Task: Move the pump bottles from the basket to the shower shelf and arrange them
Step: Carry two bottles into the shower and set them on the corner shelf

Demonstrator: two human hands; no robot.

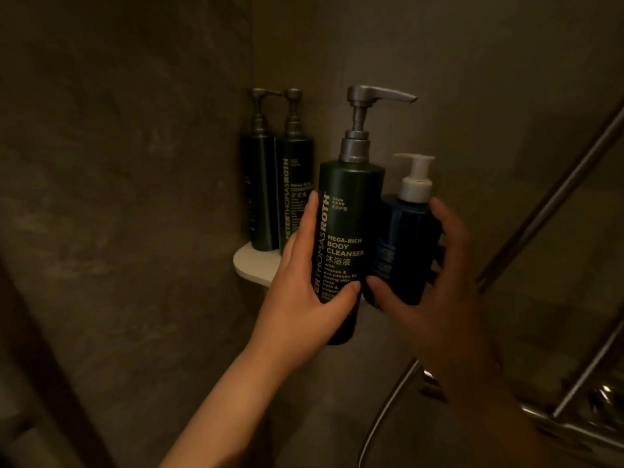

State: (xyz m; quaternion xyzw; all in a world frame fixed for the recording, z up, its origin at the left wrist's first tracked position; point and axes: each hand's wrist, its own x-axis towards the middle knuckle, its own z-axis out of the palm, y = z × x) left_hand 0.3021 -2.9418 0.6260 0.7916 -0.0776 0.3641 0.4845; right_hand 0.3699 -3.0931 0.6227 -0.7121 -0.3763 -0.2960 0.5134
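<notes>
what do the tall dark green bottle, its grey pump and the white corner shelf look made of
Tall dark green pump bottle: probably plastic, matte; dull even surface with printed lettering.
Grey pump: metal or metallised plastic, satin; soft highlights, cannot tell which.
White corner shelf: perhaps stone or ceramic, smooth and matte; rounded edge.

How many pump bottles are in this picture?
4. The far bottle and the conditioner stand on the shelf in the corner. The left hand holds the cleanser; the right hand holds the blue bottle. Others may be hidden behind.
</notes>
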